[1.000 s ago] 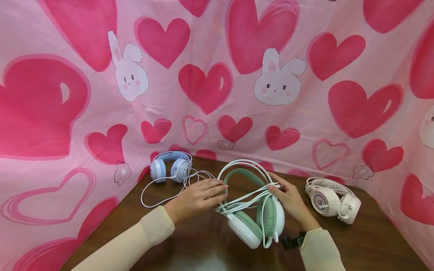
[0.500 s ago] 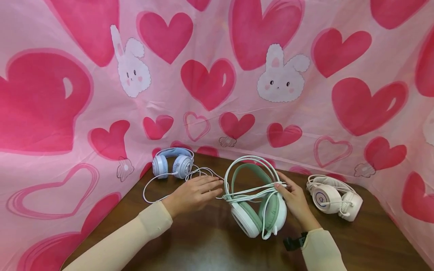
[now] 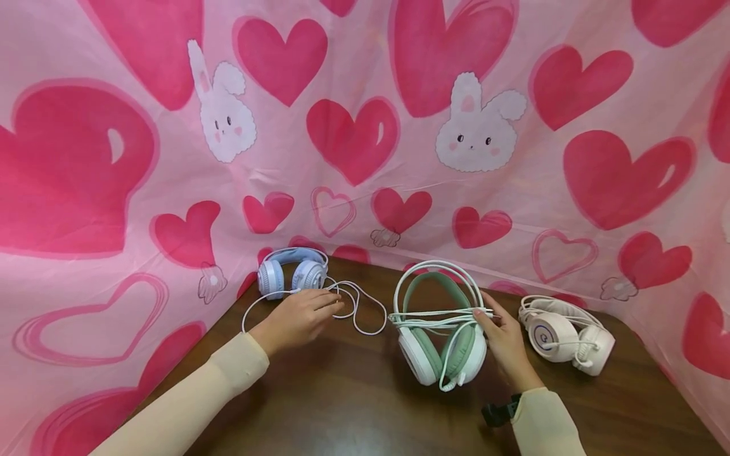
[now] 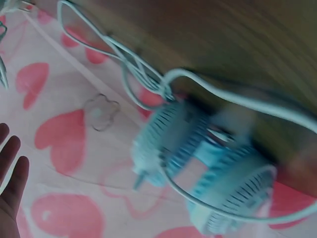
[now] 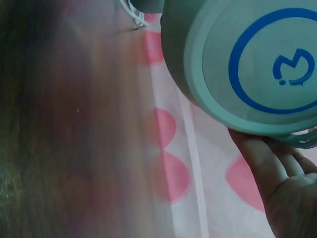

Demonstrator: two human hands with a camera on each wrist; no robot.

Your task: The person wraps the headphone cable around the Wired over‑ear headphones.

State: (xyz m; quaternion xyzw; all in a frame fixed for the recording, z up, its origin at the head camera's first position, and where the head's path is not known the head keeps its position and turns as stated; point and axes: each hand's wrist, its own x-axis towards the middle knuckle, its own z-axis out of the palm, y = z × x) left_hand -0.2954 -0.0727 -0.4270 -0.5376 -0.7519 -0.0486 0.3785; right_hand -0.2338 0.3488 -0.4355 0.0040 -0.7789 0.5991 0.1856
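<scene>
While right hand [image 3: 504,345] grip clamps green headset [image 3: 441,329], left hand [image 3: 296,316], fingers relaxed, rests near blue headset [image 3: 291,273].

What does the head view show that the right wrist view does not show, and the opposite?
Only the head view shows the whole scene: the blue headphones at the back left, their loose cable under the left hand, the cream headphones on the right, and the bunnies on the backdrop.

Only the right wrist view shows the blue ring logo on the earcup's outer face.

Both show the green and white headphones, the right hand touching them, the brown table and the pink heart cloth.
</scene>
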